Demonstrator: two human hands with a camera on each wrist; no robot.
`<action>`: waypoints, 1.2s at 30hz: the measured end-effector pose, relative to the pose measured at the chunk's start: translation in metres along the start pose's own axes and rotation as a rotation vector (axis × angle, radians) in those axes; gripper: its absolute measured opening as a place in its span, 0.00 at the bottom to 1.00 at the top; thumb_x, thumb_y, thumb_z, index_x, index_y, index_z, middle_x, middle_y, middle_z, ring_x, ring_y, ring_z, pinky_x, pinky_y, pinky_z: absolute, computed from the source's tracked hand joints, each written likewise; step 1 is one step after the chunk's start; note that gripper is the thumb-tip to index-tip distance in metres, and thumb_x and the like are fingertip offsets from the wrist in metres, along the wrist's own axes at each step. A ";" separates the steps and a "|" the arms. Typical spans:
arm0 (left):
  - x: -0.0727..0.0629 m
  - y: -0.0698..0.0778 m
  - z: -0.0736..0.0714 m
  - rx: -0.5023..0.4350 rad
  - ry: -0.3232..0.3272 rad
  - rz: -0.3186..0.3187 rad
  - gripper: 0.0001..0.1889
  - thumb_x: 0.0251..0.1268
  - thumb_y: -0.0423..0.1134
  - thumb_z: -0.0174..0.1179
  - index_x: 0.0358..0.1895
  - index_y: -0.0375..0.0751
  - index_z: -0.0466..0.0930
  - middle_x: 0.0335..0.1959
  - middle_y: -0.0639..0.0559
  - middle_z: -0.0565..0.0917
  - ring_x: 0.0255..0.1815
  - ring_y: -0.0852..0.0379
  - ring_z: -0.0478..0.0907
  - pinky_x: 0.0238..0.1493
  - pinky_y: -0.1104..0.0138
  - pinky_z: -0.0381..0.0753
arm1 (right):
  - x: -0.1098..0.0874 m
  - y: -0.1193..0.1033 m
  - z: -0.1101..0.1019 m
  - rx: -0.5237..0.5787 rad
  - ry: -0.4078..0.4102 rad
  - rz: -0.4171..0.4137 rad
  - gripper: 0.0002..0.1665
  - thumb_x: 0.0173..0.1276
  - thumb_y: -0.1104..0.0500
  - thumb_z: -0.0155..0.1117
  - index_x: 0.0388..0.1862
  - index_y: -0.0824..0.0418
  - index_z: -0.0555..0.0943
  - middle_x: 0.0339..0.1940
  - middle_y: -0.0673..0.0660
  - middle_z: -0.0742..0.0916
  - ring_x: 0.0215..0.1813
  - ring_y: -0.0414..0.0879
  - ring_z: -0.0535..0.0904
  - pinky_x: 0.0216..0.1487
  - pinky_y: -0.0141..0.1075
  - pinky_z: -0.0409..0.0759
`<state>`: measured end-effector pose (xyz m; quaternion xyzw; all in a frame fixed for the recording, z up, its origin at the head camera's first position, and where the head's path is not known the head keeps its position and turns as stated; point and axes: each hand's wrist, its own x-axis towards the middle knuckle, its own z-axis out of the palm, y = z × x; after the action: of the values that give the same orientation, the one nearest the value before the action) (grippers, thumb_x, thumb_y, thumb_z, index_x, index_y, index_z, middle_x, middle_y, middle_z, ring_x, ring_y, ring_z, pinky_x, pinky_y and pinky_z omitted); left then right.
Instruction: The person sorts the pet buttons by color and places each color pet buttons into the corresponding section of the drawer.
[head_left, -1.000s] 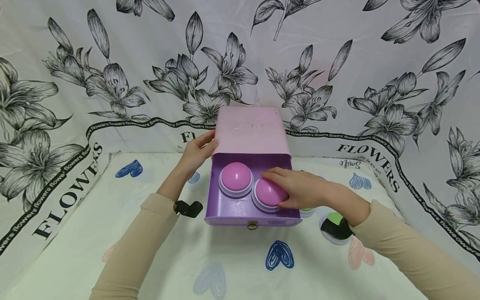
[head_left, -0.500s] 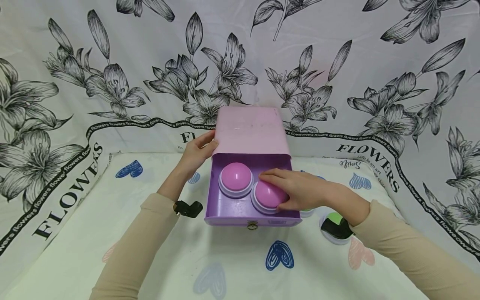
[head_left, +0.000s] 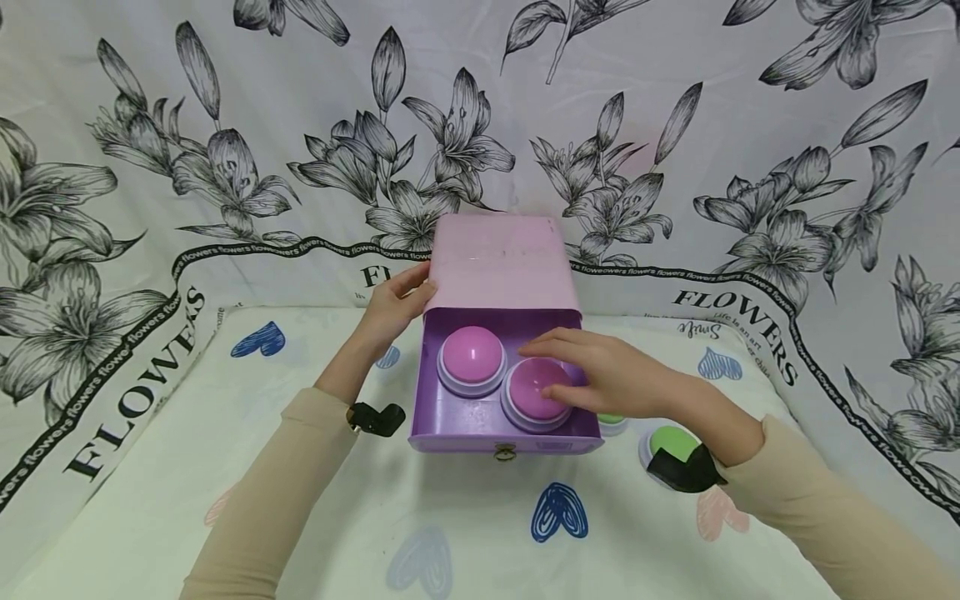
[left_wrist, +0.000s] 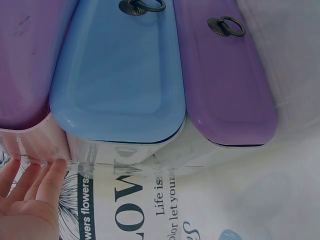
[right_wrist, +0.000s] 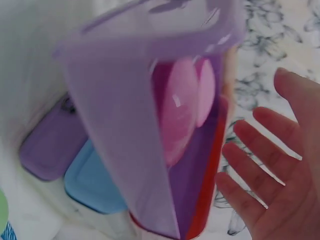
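A small chest of drawers point(head_left: 502, 260) with a pale pink top has its purple top drawer point(head_left: 457, 418) pulled out. Inside sit two round pink dome-topped things with pale rims, a left dome point(head_left: 472, 354) and a right dome point(head_left: 531, 385). My left hand point(head_left: 396, 302) rests its fingertips against the chest's left side, also seen in the left wrist view, where the hand point(left_wrist: 32, 200) has its fingers extended. My right hand point(head_left: 603, 371) hovers at the drawer's right side with fingers spread, the thumb overlapping the right dome. The right wrist view shows that hand point(right_wrist: 280, 170) holding nothing.
Below the top drawer, a blue drawer point(left_wrist: 120, 75) and a purple lower drawer point(left_wrist: 230, 85) with ring pulls are closed. Green dome-topped things, one point(head_left: 673, 442) partly behind the black wrist camera, lie on the heart-print cloth point(head_left: 480, 533) at right. Flower-print fabric point(head_left: 645, 50) hangs behind.
My right hand's fingers have let go of the right dome and spread, the hand shifting slightly right. That dome sits a little nearer the drawer's front. My left hand stays in place.
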<state>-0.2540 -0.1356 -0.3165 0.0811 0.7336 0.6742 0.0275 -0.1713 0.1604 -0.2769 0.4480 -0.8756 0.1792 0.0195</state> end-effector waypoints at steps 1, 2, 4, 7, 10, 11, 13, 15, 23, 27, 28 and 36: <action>-0.001 0.001 0.000 0.003 0.001 -0.002 0.28 0.67 0.40 0.52 0.69 0.39 0.58 0.69 0.43 0.62 0.66 0.50 0.64 0.61 0.64 0.72 | -0.001 -0.002 0.000 0.022 0.014 0.006 0.27 0.61 0.51 0.66 0.59 0.52 0.74 0.55 0.47 0.79 0.57 0.41 0.74 0.55 0.38 0.78; -0.001 0.001 0.000 0.004 0.002 -0.002 0.28 0.67 0.40 0.52 0.69 0.39 0.58 0.69 0.43 0.62 0.66 0.50 0.64 0.61 0.64 0.72 | -0.002 -0.004 -0.001 0.046 0.027 0.005 0.26 0.61 0.52 0.65 0.59 0.52 0.75 0.54 0.47 0.79 0.57 0.41 0.74 0.55 0.38 0.78; -0.001 0.000 -0.001 0.001 0.003 0.000 0.28 0.67 0.40 0.52 0.69 0.39 0.59 0.69 0.43 0.62 0.66 0.50 0.64 0.61 0.64 0.72 | -0.005 -0.008 0.000 0.089 0.058 -0.017 0.24 0.61 0.55 0.65 0.57 0.53 0.76 0.53 0.47 0.80 0.56 0.41 0.75 0.55 0.38 0.78; 0.005 -0.009 -0.003 0.000 0.006 0.013 0.29 0.67 0.42 0.54 0.69 0.41 0.60 0.68 0.45 0.63 0.66 0.51 0.65 0.60 0.65 0.73 | -0.008 -0.014 0.001 0.143 0.095 -0.052 0.22 0.61 0.57 0.65 0.55 0.55 0.77 0.52 0.47 0.81 0.57 0.41 0.75 0.55 0.40 0.78; 0.011 -0.018 -0.005 0.000 0.011 0.027 0.29 0.66 0.44 0.55 0.68 0.44 0.61 0.68 0.46 0.64 0.65 0.52 0.66 0.60 0.66 0.73 | -0.013 -0.019 0.004 0.180 0.128 -0.097 0.21 0.61 0.60 0.64 0.55 0.56 0.77 0.53 0.49 0.81 0.58 0.43 0.75 0.56 0.41 0.77; 0.013 -0.021 -0.005 0.000 0.015 0.029 0.29 0.66 0.45 0.55 0.68 0.45 0.62 0.68 0.47 0.64 0.65 0.52 0.66 0.59 0.66 0.74 | -0.014 -0.021 0.005 0.189 0.133 -0.104 0.21 0.61 0.60 0.64 0.55 0.56 0.77 0.54 0.49 0.81 0.58 0.44 0.75 0.57 0.41 0.77; 0.013 -0.021 -0.005 0.002 0.014 0.030 0.29 0.66 0.45 0.55 0.68 0.45 0.61 0.68 0.47 0.64 0.65 0.52 0.66 0.60 0.65 0.73 | -0.018 -0.025 0.007 0.215 0.143 -0.120 0.22 0.61 0.62 0.64 0.55 0.56 0.77 0.55 0.50 0.81 0.58 0.45 0.75 0.56 0.41 0.78; 0.013 -0.020 -0.005 0.001 0.014 0.032 0.29 0.66 0.45 0.55 0.68 0.45 0.61 0.68 0.47 0.64 0.65 0.52 0.66 0.60 0.65 0.73 | -0.022 -0.029 0.008 0.237 0.146 -0.128 0.22 0.61 0.62 0.64 0.56 0.55 0.76 0.55 0.50 0.81 0.57 0.44 0.76 0.55 0.39 0.79; 0.013 -0.018 -0.005 0.017 0.012 0.022 0.29 0.65 0.45 0.55 0.69 0.45 0.61 0.69 0.47 0.63 0.66 0.53 0.65 0.61 0.65 0.72 | -0.035 -0.042 0.015 0.321 0.122 -0.113 0.23 0.61 0.64 0.64 0.57 0.55 0.76 0.52 0.48 0.81 0.47 0.42 0.78 0.47 0.35 0.81; 0.013 -0.017 -0.004 0.014 0.019 0.014 0.29 0.65 0.45 0.55 0.69 0.45 0.61 0.69 0.48 0.63 0.66 0.53 0.65 0.61 0.64 0.72 | -0.040 -0.046 0.026 0.372 0.100 -0.120 0.20 0.64 0.62 0.61 0.56 0.55 0.76 0.51 0.49 0.82 0.45 0.40 0.78 0.44 0.34 0.82; 0.013 -0.016 -0.004 0.013 0.019 0.010 0.29 0.65 0.45 0.55 0.69 0.46 0.61 0.69 0.48 0.62 0.66 0.53 0.65 0.62 0.64 0.72 | -0.041 -0.047 0.029 0.383 0.096 -0.119 0.20 0.64 0.62 0.61 0.56 0.55 0.76 0.51 0.49 0.82 0.46 0.40 0.77 0.45 0.33 0.82; 0.013 -0.017 -0.004 0.035 0.007 0.003 0.29 0.65 0.46 0.55 0.69 0.46 0.60 0.69 0.48 0.62 0.66 0.53 0.65 0.62 0.63 0.71 | -0.051 -0.050 0.051 0.442 0.096 -0.149 0.20 0.65 0.64 0.59 0.56 0.55 0.75 0.51 0.50 0.82 0.48 0.38 0.77 0.43 0.29 0.82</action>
<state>-0.2687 -0.1391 -0.3321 0.0800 0.7454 0.6614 0.0224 -0.0946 0.1565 -0.3193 0.4958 -0.7777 0.3857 -0.0242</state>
